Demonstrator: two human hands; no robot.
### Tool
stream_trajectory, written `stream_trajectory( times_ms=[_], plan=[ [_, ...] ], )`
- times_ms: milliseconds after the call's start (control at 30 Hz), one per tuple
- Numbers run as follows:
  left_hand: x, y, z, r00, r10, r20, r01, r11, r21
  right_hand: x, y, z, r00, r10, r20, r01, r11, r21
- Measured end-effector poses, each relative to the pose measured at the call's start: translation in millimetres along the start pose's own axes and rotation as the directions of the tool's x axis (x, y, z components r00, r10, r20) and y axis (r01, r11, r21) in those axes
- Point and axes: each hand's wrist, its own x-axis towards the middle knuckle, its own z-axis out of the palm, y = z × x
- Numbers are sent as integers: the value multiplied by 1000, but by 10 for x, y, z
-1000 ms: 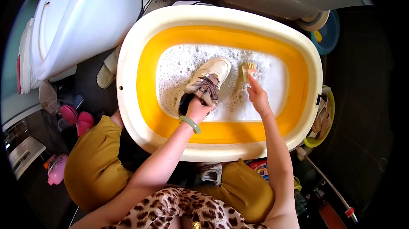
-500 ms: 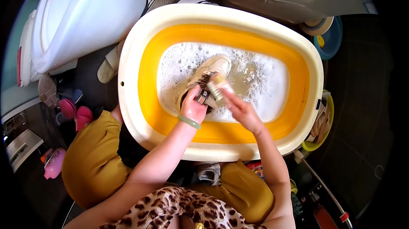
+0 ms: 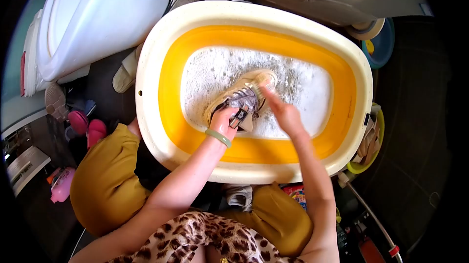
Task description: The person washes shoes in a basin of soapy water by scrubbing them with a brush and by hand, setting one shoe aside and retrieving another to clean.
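A beige lace-up shoe (image 3: 233, 91) is tilted in the soapy water (image 3: 305, 106) of a yellow and cream tub (image 3: 151, 57), its toe toward the upper right. My left hand (image 3: 223, 122) is closed on the shoe around its opening and tongue. Dark laces cross the shoe's middle. My right hand (image 3: 286, 115) grips a scrub brush (image 3: 258, 87), blurred by motion, with its bristles at the shoe's toe area. Fingers hide most of the brush's handle.
A white basin (image 3: 107, 13) stands at the upper left, with a beige slipper (image 3: 126, 75) near it. Pink shoes (image 3: 96, 132) lie at the left. On the right are a blue basin (image 3: 385, 50), a yellow-green basket (image 3: 380, 138) holding shoes, and a pole (image 3: 371, 211).
My right hand has moved the brush from the laces to the toe. The shoe has shifted slightly right, showing more of its laces. My left hand keeps its hold, slightly lower.
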Motion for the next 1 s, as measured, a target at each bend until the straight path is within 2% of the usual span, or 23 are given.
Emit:
stream_trajectory(
  times_ms=[33, 67, 100, 133, 167, 200, 233, 300, 333, 367, 433, 533, 567, 633, 667, 700, 767, 800, 833, 900, 933, 967, 1000],
  plan=[
    [-25, 8, -3, 1000, -7, 1, 6, 1000, 7, -3, 64, -78, 997, -33, -66, 35, 999, 30],
    [-6, 35, 18, 1000, -2, -24, 2, 1000, 20, -30, 79, -68, 987, -108, -115, 126, 980, 155],
    [-33, 44, 12, 998, -3, -61, 4, 1000, 27, -134, -81, -61, 985, -152, -84, 166, 967, 196],
    [58, 20, -103, 1000, -15, -10, 15, 1000, 13, -239, -240, -54, 979, -194, -54, 202, 950, 239],
    [53, 46, -67, 992, -56, -110, 61, 997, 47, -311, -331, -6, 975, -216, 46, 203, 958, 201],
    [60, 49, -68, 998, -36, -50, 38, 998, 44, -336, -303, 100, 971, -197, 137, 171, 968, 181],
    [59, 54, -74, 1000, -16, 11, 15, 999, 45, -316, -243, 155, 971, -197, 137, 170, 968, 187],
    [42, 73, -40, 999, 7, 43, -10, 998, 59, -147, -94, 156, 998, -40, 41, 34, 991, 132],
    [-6, 69, -25, 997, 16, 73, -21, 997, 69, -63, -106, 38, 995, 88, 44, -89, 996, 15],
    [-45, 74, 6, 997, 6, 80, -12, 997, 74, -5, 60, 30, 995, -20, -99, 17, 999, -37],
    [-74, 116, 62, 992, -6, 123, 1, 999, 44, -2, 15, -34, 992, -42, -120, 41, 999, -11],
    [-19, 173, 45, 999, -14, 39, 12, 999, 33, -288, -333, 146, 985, -172, -14, 172, 967, 187],
    [-30, 195, 33, 999, -34, 7, 34, 999, 18, -317, -340, 253, 973, -212, -91, 227, 952, 207],
    [67, 134, -113, 997, -48, 54, 48, 999, 8, -179, -157, 169, 997, -78, -24, 79, 995, 59],
    [75, 126, -76, 997, -23, 77, 23, 1000, 9, -89, -83, 111, 991, -98, -91, 93, 994, -55],
    [51, 116, -72, 996, -2, 91, 1, 1000, 8, -4, 58, 90, 997, -15, -70, 7, 994, -110],
    [-25, 189, 9, 996, -20, 92, 20, 1000, -3, 66, 341, 19, 979, -75, -192, 59, 994, -88],
    [-59, 208, 28, 998, -2, 56, 3, 1000, -25, 116, 500, 57, 978, -77, -192, 61, 994, -90],
    [-85, 214, 14, 1000, 10, 14, -9, 999, -46, 143, 602, 103, 949, -39, -314, 68, 994, 83],
    [-25, 211, -83, 997, 20, 73, -15, 998, -67, 72, 715, 169, 905, 28, -425, 86, 965, 246],
    [-39, 245, -92, 1000, 25, 9, -24, 994, -105, -7, 696, 226, 927, 196, -320, -120, 963, 242],
    [-45, 284, -102, 998, 29, -53, -36, 990, -140, -88, 668, 286, 905, 365, -218, -320, 922, 218],
    [-25, 305, -125, 998, 53, -31, -57, 986, -157, -169, 694, 401, 951, 221, -214, -215, 975, 51]
  ],
)
